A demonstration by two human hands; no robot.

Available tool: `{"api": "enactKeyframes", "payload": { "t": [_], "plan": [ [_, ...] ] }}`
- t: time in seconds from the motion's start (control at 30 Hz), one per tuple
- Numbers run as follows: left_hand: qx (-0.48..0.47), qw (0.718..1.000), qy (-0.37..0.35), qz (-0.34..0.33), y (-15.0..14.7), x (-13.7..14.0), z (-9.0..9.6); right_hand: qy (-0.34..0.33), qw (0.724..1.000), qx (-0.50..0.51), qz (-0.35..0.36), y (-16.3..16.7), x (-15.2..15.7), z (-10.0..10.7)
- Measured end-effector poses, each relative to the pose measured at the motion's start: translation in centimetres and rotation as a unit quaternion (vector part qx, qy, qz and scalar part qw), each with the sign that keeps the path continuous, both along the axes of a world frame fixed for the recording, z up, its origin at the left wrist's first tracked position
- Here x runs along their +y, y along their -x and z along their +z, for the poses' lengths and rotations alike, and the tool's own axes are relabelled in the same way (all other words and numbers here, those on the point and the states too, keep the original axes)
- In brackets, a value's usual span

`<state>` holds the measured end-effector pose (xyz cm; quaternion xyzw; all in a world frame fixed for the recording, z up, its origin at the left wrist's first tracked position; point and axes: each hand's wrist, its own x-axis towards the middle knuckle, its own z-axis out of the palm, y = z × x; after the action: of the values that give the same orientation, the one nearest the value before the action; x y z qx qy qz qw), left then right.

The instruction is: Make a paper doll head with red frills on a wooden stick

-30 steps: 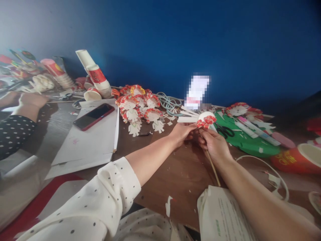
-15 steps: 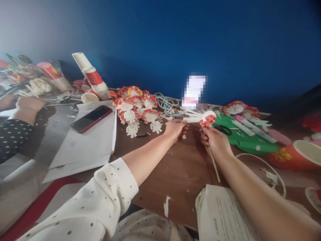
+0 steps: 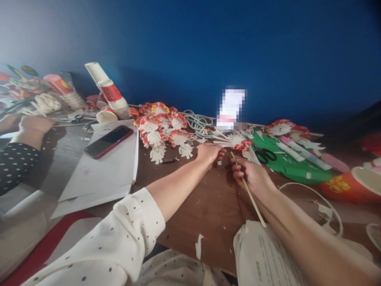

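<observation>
Scissors [image 3: 267, 156], green sheet [image 3: 290, 171] — beside right hand [image 3: 251, 172].

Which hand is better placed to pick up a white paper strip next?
Probably the left hand: it is close to the white paper strips, while the right hand is gripping the thin stick.

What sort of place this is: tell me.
Probably a craft workspace: red-rimmed paper figures, black-handled scissors on a green sheet, and a thin stick in the right hand suggest it.
</observation>
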<state>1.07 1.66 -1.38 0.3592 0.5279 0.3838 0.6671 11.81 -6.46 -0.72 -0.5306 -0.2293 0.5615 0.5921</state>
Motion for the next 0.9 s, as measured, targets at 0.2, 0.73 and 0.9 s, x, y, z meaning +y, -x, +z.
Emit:
{"api": "enactKeyframes", "payload": {
  "t": [0.2,0.73,0.9],
  "plan": [
    [-0.007,1.0,-0.015,-0.019,0.2,-0.2,0.1,-0.006,0.998,0.052,0.016,0.7,-0.2,0.5],
    [-0.053,0.993,-0.033,-0.097,0.6,-0.6,0.5,-0.053,0.994,0.041,0.09,-0.2,0.6,0.5],
    [-0.102,0.985,-0.004,-0.136,0.8,-0.7,0.7,-0.032,0.998,0.026,0.038,-0.3,0.9,0.2]
  ]
}}
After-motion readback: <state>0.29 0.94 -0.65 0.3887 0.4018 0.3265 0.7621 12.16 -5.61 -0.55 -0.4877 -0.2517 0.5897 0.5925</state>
